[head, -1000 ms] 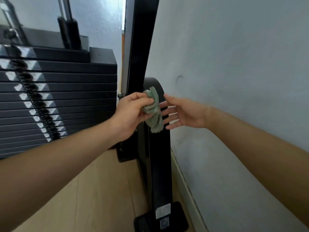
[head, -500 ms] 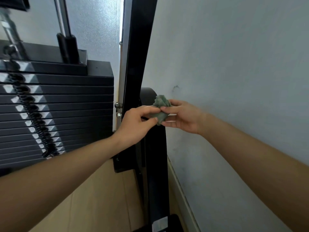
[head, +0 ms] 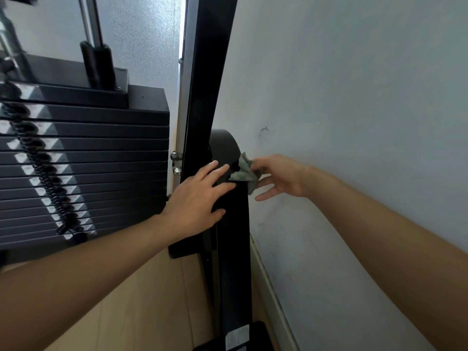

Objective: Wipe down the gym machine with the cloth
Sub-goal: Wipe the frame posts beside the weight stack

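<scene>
Setting: a black gym machine was seen standing on a pale wooden floor, close against a light grey painted wall.
Weight stack: a stack of flat black weight plates was seen on the left, with white triangular marks down its face and a coiled black cord hanging across them.
Guide rod: a shiny metal rod was seen rising from a black sleeve on top of the stack.
Frame: a tall black upright post was seen leaning between the stack and the wall, with two silver bolts at its left edge.
Curved cover: a rounded black part was seen just behind the post, nearest the wall.
Cloth: a small crumpled grey-green cloth was held against the right edge of the black curved part, between the machine and the wall.
Right hand: the right hand was seen with thumb and fingers pinched on the cloth at its right side, the lower fingers left loosely spread.
Left hand: the left hand was laid flat and open on the black frame, fingers spread, with nothing grasped; its fingertips were seen just beside the cloth, and whether they touched it could not be told.
Arms: both bare forearms were seen reaching in from the lower corners.
Base: a black foot with a white label was seen at the bottom.
</scene>
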{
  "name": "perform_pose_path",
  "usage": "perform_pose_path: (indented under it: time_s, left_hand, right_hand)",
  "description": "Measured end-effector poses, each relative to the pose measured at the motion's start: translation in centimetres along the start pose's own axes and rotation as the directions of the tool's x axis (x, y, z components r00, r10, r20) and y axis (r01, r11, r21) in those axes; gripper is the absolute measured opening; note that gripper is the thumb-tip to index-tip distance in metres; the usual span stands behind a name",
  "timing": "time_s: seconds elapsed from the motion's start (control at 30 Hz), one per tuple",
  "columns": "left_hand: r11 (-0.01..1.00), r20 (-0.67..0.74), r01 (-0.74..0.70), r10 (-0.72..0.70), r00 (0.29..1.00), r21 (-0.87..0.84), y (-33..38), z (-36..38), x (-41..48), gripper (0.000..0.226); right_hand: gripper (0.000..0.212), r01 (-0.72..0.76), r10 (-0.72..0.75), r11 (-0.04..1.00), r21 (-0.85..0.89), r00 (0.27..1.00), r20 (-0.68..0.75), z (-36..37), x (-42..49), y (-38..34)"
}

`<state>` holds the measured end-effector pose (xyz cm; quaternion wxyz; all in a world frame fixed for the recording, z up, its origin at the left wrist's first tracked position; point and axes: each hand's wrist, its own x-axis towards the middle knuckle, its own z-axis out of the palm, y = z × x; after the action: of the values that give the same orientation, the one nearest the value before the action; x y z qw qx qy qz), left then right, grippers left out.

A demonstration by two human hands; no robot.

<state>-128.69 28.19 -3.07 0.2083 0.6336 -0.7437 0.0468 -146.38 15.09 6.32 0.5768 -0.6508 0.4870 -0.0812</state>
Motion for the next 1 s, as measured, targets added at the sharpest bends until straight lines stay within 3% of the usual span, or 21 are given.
perform_pose_path:
  time_s: [0.13, 0.23, 0.53, 0.77, 0.87, 0.93, 1.0]
  left_hand:
    - [1.0, -0.015, -0.003, 0.003, 1.0, 0.012, 0.1, 0.2, -0.1, 0.067]
    - [0.999, -0.033, -0.035, 0.036, 0.999, 0.028, -0.2, 0.3, -0.3, 0.065]
    - [0.996, -0.06, -0.072, 0.076, 0.995, 0.061, -0.6, 0.2, -0.4, 0.063]
    - [0.994, -0.074, -0.089, 0.094, 0.993, 0.068, -0.6, 0.2, -0.5, 0.062]
    - [0.993, -0.078, -0.096, 0.101, 0.992, 0.067, -0.7, 0.2, -0.5, 0.062]
    - [0.993, -0.08, -0.097, 0.101, 0.992, 0.063, -0.7, 0.2, -0.6, 0.062]
    - [0.994, -0.078, -0.095, 0.1, 0.992, 0.06, -0.7, 0.2, -0.7, 0.061]
  right_hand:
    - [0.033, -0.101, 0.102, 0.995, -0.015, 0.991, 0.084, -0.8, -0.6, 0.2]
    - [0.033, -0.122, 0.123, 0.992, -0.034, 0.992, 0.041, -0.4, -0.2, 1.0]
    - [0.017, 0.097, -0.106, 0.993, -0.069, 0.984, -0.146, 0.4, 1.3, 0.5]
    - [0.025, 0.378, -0.344, 0.924, 0.058, 0.887, -0.31, 1.0, 2.3, -1.0]
    - [0.033, 0.31, -0.31, 0.95, -0.031, 0.929, -0.203, 1.2, 2.2, -0.9]
    - [0.04, 0.205, -0.223, 0.968, -0.144, 0.968, -0.117, 0.8, 1.7, -0.6]
    - [0.039, 0.14, -0.148, 0.98, -0.144, 0.988, -0.046, 0.4, 1.2, -0.4]
